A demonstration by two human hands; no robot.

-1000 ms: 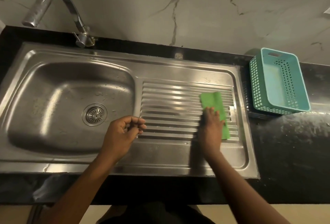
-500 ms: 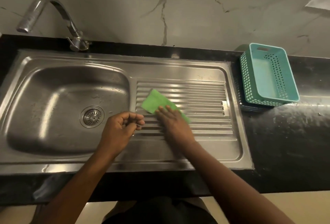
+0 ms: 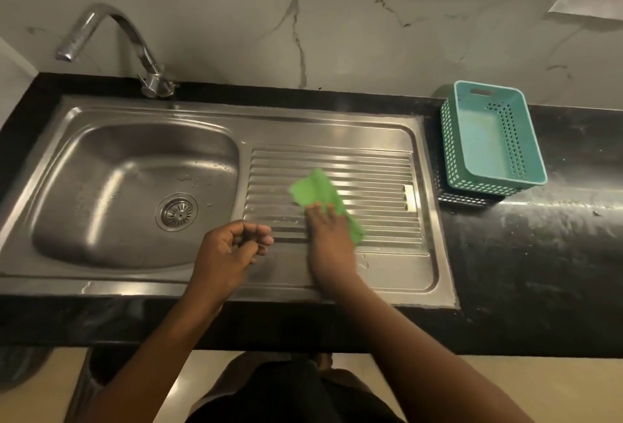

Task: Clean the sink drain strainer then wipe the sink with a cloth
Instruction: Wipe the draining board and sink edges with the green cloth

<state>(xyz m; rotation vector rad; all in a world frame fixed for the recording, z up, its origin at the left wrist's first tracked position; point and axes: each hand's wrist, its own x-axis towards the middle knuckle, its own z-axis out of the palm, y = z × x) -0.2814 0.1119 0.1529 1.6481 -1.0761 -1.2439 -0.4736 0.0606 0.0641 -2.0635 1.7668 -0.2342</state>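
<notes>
A stainless steel sink [image 3: 101, 274] has a basin on the left and a ribbed drainboard [image 3: 371, 166] on the right. The round metal drain strainer [image 3: 176, 212] sits in the basin floor. A green cloth [image 3: 317, 191] lies on the drainboard ribs. My right hand [image 3: 328, 237] presses flat on the cloth's near part. My left hand [image 3: 232, 250] hovers over the sink's front rim beside the drainboard, fingers curled loosely with nothing visible in them.
A chrome tap [image 3: 101, 35] arches over the basin's back left. A teal perforated basket [image 3: 488, 139] stands on the black counter [image 3: 539, 254] right of the sink, over a dark basket. A marble wall rises behind.
My right hand swept the green cloth from the right of the drainboard to its left, then partway back toward the middle. My left hand stayed curled near the front rim.
</notes>
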